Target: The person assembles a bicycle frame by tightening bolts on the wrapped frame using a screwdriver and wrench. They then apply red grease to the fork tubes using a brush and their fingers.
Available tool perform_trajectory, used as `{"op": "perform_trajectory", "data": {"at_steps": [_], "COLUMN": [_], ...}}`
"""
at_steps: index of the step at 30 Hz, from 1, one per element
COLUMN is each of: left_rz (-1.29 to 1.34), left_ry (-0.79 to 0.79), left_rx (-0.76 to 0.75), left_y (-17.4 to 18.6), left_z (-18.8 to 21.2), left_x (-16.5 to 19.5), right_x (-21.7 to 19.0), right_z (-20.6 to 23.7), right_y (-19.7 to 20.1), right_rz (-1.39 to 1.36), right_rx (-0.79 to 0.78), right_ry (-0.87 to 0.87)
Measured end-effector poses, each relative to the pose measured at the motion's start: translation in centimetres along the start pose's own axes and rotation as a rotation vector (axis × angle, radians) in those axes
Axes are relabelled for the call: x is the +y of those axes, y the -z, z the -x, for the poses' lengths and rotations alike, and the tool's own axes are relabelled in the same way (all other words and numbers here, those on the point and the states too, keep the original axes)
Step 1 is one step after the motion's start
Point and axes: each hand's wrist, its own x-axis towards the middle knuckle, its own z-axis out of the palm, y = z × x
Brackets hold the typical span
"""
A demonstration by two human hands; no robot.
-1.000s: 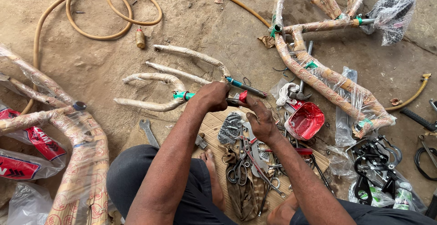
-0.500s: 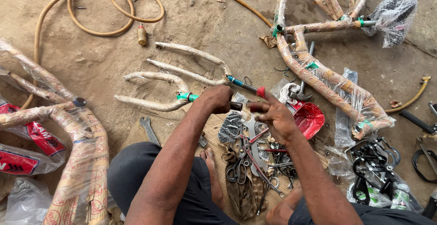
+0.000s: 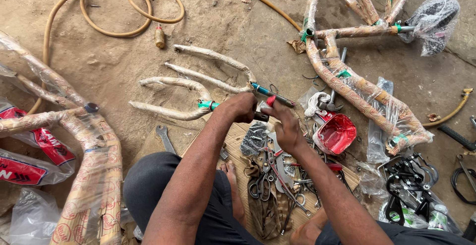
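At the far left lie paper-wrapped bicycle frame tubes under clear plastic, and a tan rubber hose coils on the dirt floor above them. Next come the two paper-wrapped bicycle forks, lying side by side on the floor with their blades pointing left and their crowns toward the person — the nearer one bears a green plastic band.

The left hand is clenched around the nearer fork's steerer end, just right of that band. The right hand touches the same end; its fingers pinch a small red-tipped piece, though what exactly it is I cannot tell.

The fork looks to be stiff steel, moderately heavy and long enough to swing about if held at one end. The wrapping may slide under the palm, so the crown, where the blades meet, seems the firmest place to grip.

Further right sit a red round tin, scattered pliers and scissors on brown cardboard, and another wrapped bicycle frame.
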Motion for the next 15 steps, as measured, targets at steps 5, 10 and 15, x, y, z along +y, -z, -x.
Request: {"op": "perform_trajectory", "data": {"at_steps": [5,10,15], "left_rz": [0.008,-0.01,0.035], "left_ry": [0.019,-0.013,-0.002], "left_rx": [-0.002,0.014,0.039], "left_y": [-0.3,-0.2,-0.1], "left_z": [-0.2,-0.1,0.0], "left_x": [0.0,-0.2,-0.4], "right_x": [0.9,0.7,1.1], "right_z": [0.7,0.7,2.4], "right_y": [0.8,0.2,0.1], "right_rz": [0.003,0.021,0.178], "right_rx": [0.029,0.099,0.103], "right_ry": [-0.279,0.352,0.379]}}
